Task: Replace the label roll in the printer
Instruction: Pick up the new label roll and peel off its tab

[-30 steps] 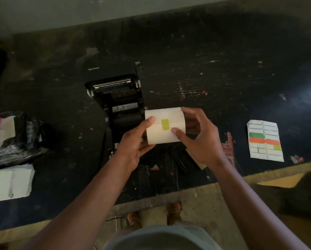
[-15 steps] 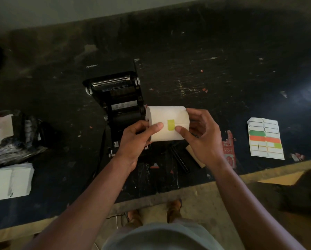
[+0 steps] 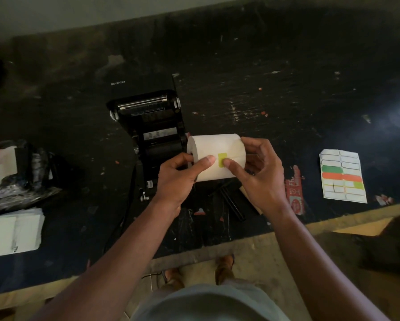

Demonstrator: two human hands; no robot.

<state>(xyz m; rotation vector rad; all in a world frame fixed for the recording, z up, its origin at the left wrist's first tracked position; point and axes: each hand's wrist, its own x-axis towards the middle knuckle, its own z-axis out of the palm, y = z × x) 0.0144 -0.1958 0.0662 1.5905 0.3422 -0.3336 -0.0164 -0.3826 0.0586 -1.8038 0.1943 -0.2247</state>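
Dark scuffed surface [image 3: 287,66], items left to right. One stack of white sheets [image 3: 11,232] at the left edge, with one crumpled plastic bag [image 3: 20,174] behind it. One black printer [image 3: 148,121], lid open, marked "Xprinter", left of centre. One left hand [image 3: 178,179], forearm reaching up from the lower left, thumb pressed on the front of the roll and fingers curled round its left end. One white label roll [image 3: 215,149], lying sideways, raised above the surface just right of the printer's open bay, held between both hands; one small yellow-green sticker [image 3: 222,159] on its front. One right hand [image 3: 261,179], forearm rising from the lower right, thumb tip on the sticker, fingers cupped round the right end. One black bar [image 3: 232,205] on the surface below the roll. One red sticker [image 3: 295,193]. One sheet of labels [image 3: 342,177], some coloured green, orange and yellow-green, at far right.
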